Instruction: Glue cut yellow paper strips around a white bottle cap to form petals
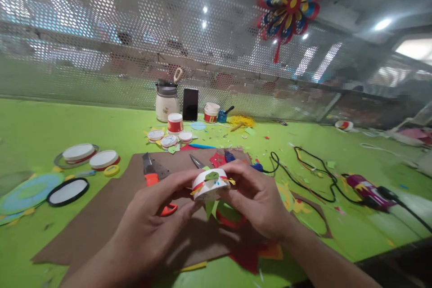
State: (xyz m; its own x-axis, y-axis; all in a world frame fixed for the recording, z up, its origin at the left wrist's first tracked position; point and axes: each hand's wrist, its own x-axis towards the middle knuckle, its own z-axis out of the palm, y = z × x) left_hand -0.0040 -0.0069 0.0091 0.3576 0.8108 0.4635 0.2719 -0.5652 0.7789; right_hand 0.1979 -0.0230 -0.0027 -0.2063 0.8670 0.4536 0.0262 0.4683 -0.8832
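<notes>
Between my two hands, above a brown cardboard sheet (101,216), is a small round white piece with a red band (209,185), dressed with green and yellow paper bits. My left hand (153,207) pinches its left side, thumb below and fingers on top. On the right side, my right hand (254,195) grips it the same way. Beneath and behind lie scissors (196,161) with orange-red handles, partly covered by my hands. An orange-handled utility knife (151,175) rests on the cardboard beside my left hand. A red paper piece (218,160) lies just past my fingers.
White round lids (104,159) and a black ring (68,191) sit at left. Along the back stand a jug (167,101), a phone (191,104) and paper tubs (175,123). A black cord (317,189) runs right to a purple device (369,192). A paper flower (293,3) hangs above.
</notes>
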